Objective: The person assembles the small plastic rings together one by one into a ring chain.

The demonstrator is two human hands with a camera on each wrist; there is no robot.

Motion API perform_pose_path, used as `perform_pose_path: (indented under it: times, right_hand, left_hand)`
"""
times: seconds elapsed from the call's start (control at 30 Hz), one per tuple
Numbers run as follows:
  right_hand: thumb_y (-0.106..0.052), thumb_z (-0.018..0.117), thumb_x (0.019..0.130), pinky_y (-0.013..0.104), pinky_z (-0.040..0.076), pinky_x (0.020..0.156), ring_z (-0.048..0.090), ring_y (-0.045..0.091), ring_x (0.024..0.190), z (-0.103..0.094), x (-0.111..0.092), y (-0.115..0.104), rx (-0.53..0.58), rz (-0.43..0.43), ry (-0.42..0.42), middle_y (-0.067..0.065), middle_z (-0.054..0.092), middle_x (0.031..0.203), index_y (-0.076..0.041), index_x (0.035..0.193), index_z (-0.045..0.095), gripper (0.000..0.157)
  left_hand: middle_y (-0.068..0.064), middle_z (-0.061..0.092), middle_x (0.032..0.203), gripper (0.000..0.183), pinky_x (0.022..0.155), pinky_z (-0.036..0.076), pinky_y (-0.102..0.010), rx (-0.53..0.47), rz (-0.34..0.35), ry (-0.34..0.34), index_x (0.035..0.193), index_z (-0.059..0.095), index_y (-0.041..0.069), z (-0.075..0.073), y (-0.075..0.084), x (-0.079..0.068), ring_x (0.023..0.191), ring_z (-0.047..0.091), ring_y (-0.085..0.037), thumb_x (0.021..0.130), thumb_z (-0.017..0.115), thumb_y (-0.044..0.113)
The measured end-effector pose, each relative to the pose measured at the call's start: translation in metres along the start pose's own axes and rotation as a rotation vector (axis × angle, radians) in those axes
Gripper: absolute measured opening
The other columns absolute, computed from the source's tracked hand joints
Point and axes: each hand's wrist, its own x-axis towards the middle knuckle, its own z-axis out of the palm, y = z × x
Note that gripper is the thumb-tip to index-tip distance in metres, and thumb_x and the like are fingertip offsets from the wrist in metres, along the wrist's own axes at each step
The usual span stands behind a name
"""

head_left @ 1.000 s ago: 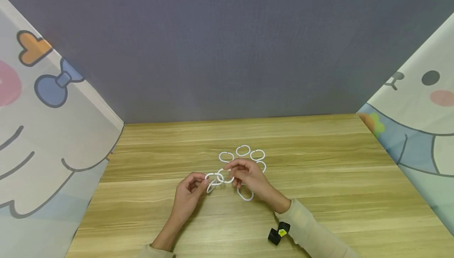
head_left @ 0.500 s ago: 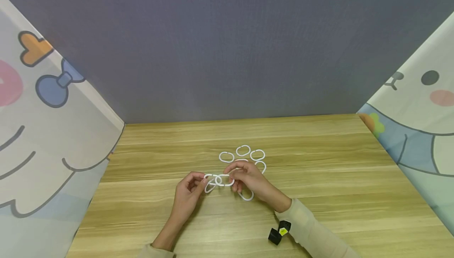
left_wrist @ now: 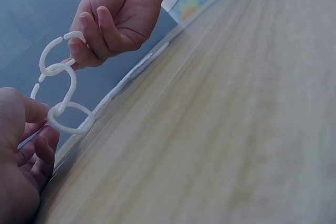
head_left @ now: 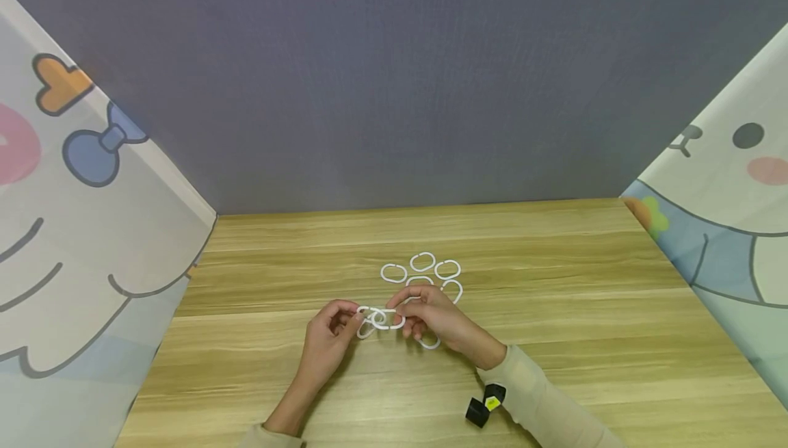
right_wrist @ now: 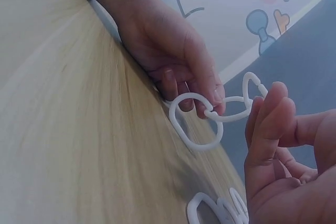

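Three white oval plastic links, each with a small gap, hang joined between both hands above the wooden table. My left hand (head_left: 329, 335) pinches the middle link (left_wrist: 72, 85) between thumb and fingers. With its thumb and fingertips, my right hand (head_left: 440, 314) holds the link at the right end (left_wrist: 42, 59), which hooks through the middle one. The third link (right_wrist: 197, 147) dangles from the middle link beside my left fingers. Part of the right-end link is hidden behind right-hand fingers in the left wrist view.
Several loose white links lie on the wooden table (head_left: 554, 284) beyond and under my right hand, such as a link at the left (head_left: 382, 273) and a partly covered near link (head_left: 429, 347). A grey panel (head_left: 394, 92) stands behind the table. A black device (head_left: 477, 412) sits by the right sleeve.
My right hand has shifted slightly down, bringing its link a little left and lower. That link has turned from tilted to level and now overlaps the middle link more. The left hand stays nearly still.
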Motion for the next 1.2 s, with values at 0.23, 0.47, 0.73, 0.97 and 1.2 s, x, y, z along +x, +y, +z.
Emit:
perform_pose_path:
  times: [0.23, 0.47, 0.73, 0.97, 1.2]
  right_hand:
    - [-0.001, 0.063, 0.102, 0.018, 0.052, 0.052, 0.064, 0.005, 0.059, 0.0020, -0.0019, -0.0004, 0.024, 0.027, -0.006, 0.001, 0.073, 0.079, 0.013, 0.114, 0.067, 0.018]
    - [-0.001, 0.061, 0.103, 0.018, 0.053, 0.052, 0.064, 0.005, 0.059, 0.0026, -0.0026, -0.0029, 0.038, 0.036, -0.021, 0.001, 0.072, 0.080, 0.016, 0.115, 0.065, 0.021]
    - [-0.001, 0.060, 0.104, 0.018, 0.054, 0.053, 0.064, 0.004, 0.059, 0.0027, -0.0015, -0.0004, 0.040, 0.042, -0.018, 0.000, 0.073, 0.081, 0.012, 0.114, 0.066, 0.018]
    - [0.000, 0.059, 0.103, 0.017, 0.054, 0.053, 0.064, 0.004, 0.059, 0.0039, 0.0001, 0.0031, 0.036, 0.051, -0.005, 0.000, 0.072, 0.080, 0.009, 0.113, 0.067, 0.016]
    - [-0.001, 0.059, 0.103, 0.018, 0.054, 0.052, 0.063, 0.004, 0.058, 0.0043, -0.0001, 0.0037, 0.031, 0.054, -0.010, 0.001, 0.072, 0.080, 0.009, 0.114, 0.066, 0.016]
  left_hand:
    - [-0.003, 0.074, 0.090, 0.008, 0.064, 0.047, -0.020, 0.044, 0.028, -0.002, 0.105, 0.078, 0.006, 0.0015, 0.0007, -0.0002, 0.079, 0.065, -0.008, 0.099, 0.081, 0.002]
    - [-0.003, 0.074, 0.091, 0.007, 0.063, 0.047, -0.019, 0.055, 0.036, -0.011, 0.106, 0.078, 0.006, 0.0015, 0.0004, 0.0003, 0.078, 0.064, -0.008, 0.100, 0.081, 0.003]
    - [-0.001, 0.072, 0.093, 0.005, 0.065, 0.048, -0.019, 0.058, 0.060, -0.004, 0.106, 0.080, 0.009, 0.0009, -0.0017, -0.0010, 0.081, 0.063, -0.008, 0.102, 0.080, 0.006]
    - [-0.005, 0.074, 0.095, 0.013, 0.063, 0.051, -0.020, -0.053, 0.132, -0.011, 0.106, 0.078, 0.007, 0.0004, -0.0028, -0.0033, 0.082, 0.067, -0.010, 0.097, 0.083, -0.002]
    - [-0.007, 0.073, 0.094, 0.020, 0.059, 0.051, -0.021, -0.104, 0.264, -0.131, 0.109, 0.079, 0.004, -0.0006, -0.0042, -0.0032, 0.079, 0.064, -0.008, 0.094, 0.084, -0.007]
